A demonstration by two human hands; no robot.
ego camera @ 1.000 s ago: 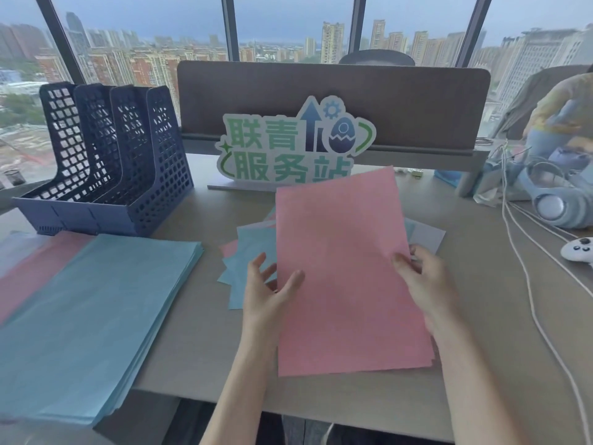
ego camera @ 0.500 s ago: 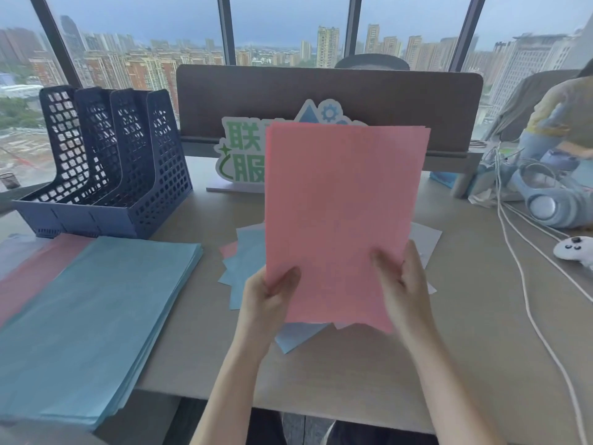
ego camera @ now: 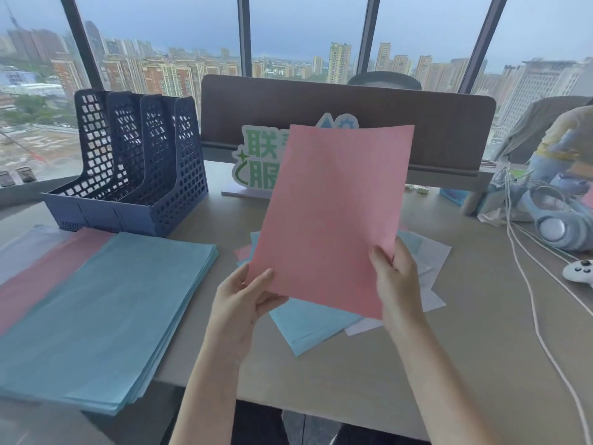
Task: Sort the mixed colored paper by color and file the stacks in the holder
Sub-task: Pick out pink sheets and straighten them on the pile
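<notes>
A pink sheet (ego camera: 333, 216) stands upright above the desk, tilted a little to the right. My left hand (ego camera: 245, 305) pinches its lower left corner and my right hand (ego camera: 396, 281) grips its lower right edge. Under it lies the mixed pile (ego camera: 308, 322) of blue, pink and pale lilac sheets, partly hidden by the raised sheet. At the left a blue stack (ego camera: 102, 316) lies beside a pink stack (ego camera: 41, 271) and a pale lilac stack (ego camera: 22, 248). The dark blue mesh file holder (ego camera: 128, 168) stands behind them with nothing visible in its slots.
A green and white sign (ego camera: 256, 162) stands before a brown desk divider (ego camera: 353, 117). White cables (ego camera: 526, 284), headphones (ego camera: 555, 223) and a white game controller (ego camera: 580, 273) lie at the right. A person sits at the far right. The desk's front edge is near me.
The pink sheet was lifted off the mixed pile from flat to upright, then tilted right. Both hands rose with it and the view tipped up.
</notes>
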